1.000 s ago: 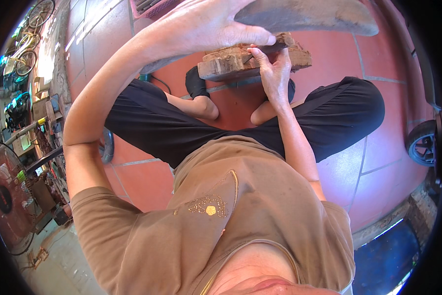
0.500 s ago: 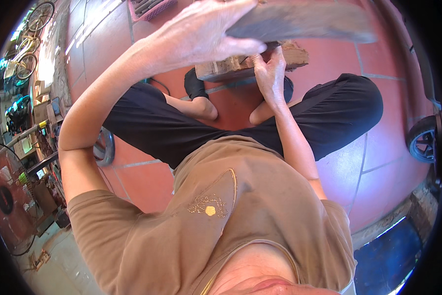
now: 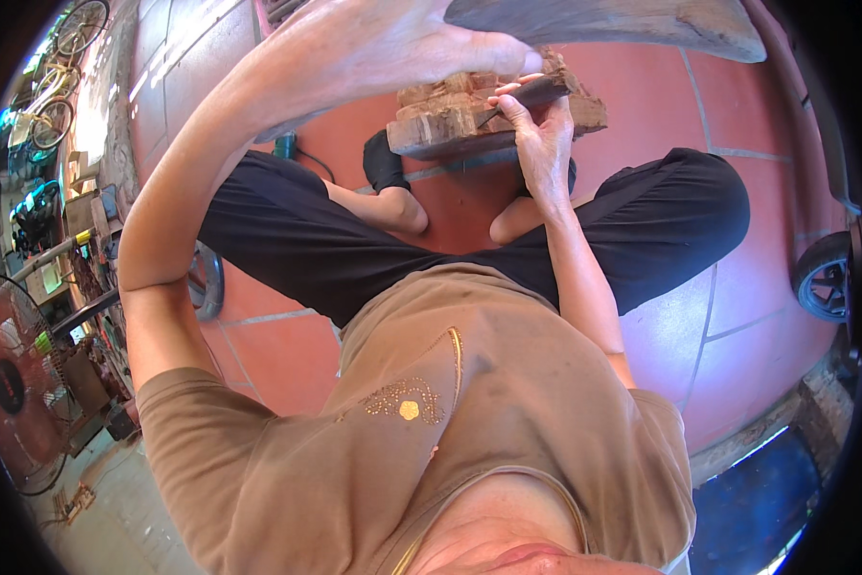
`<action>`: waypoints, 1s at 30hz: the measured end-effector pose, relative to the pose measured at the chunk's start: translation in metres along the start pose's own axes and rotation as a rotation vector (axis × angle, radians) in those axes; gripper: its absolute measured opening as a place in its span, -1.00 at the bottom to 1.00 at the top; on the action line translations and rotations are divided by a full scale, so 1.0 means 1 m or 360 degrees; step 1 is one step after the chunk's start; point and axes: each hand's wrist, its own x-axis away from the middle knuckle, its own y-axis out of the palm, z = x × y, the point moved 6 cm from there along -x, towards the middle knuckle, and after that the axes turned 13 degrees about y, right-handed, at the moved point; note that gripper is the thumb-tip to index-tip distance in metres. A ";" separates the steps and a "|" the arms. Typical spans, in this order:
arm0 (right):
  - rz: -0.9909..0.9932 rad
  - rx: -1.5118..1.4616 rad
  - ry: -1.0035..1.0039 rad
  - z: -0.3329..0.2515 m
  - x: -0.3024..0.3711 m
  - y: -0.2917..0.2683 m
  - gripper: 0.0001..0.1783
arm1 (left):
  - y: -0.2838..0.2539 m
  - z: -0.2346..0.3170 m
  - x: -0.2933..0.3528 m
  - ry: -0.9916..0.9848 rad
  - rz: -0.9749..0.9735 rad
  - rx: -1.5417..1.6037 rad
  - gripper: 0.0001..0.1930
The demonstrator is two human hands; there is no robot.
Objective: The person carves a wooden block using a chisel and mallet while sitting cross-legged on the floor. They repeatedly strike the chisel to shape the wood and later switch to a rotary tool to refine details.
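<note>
I sit cross-legged on a red tile floor. My left hand point(image 3: 383, 48) is raised high and close to the camera, gripping a long flat wooden mallet point(image 3: 622, 21) that spans the top of the view. Below it lies a rough carved wood block point(image 3: 469, 120) on the floor in front of my legs. My right hand point(image 3: 538, 134) holds a dark chisel point(image 3: 536, 93) with its tip set against the top of the block. My raised left hand hides part of the block.
A red standing fan point(image 3: 9, 383) and cluttered shelves are at the left, bicycles point(image 3: 62, 57) at the far upper left. Small wheels stand at my left knee point(image 3: 206, 283) and at the right edge point(image 3: 824, 278). A cable point(image 3: 311, 163) runs behind my leg. A blue mat point(image 3: 766, 498) lies at lower right.
My left hand with the mallet has come up nearer the camera and now covers more of the block. My right hand has stayed on the chisel at the block.
</note>
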 end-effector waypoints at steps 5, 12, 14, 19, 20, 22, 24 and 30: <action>0.0027 0.0101 0.0005 0.000 0.003 -0.001 -0.75 | 0.015 -0.014 0.009 -0.0049 -0.0078 -0.0036 -0.52; 0.0020 0.0166 -0.0035 -0.006 0.014 0.002 -0.76 | 0.005 0.022 -0.008 -0.0431 -0.0288 0.0297 -0.53; 0.0037 0.0246 -0.0058 -0.006 0.015 0.002 -0.76 | 0.011 0.009 0.000 -0.0246 -0.0278 0.0286 -0.53; 0.0024 0.0276 -0.0043 -0.002 0.013 0.004 -0.76 | 0.053 -0.037 0.013 -0.0055 -0.0398 -0.0403 -0.35; -0.0014 0.0218 -0.0009 0.000 0.012 0.005 -0.76 | 0.051 -0.039 0.011 0.0073 -0.0290 -0.0409 -0.35; 0.0029 0.0345 -0.0106 -0.007 0.014 0.004 -0.77 | 0.039 -0.021 0.000 0.0336 -0.0090 -0.0397 -0.35; 0.0040 0.0382 -0.0153 -0.008 0.014 0.002 -0.76 | 0.025 -0.005 -0.008 -0.0051 -0.0352 -0.0096 -0.51; 0.0003 0.0219 -0.0053 0.001 0.012 0.002 -0.75 | 0.046 -0.015 0.007 0.0283 -0.0019 -0.0351 -0.36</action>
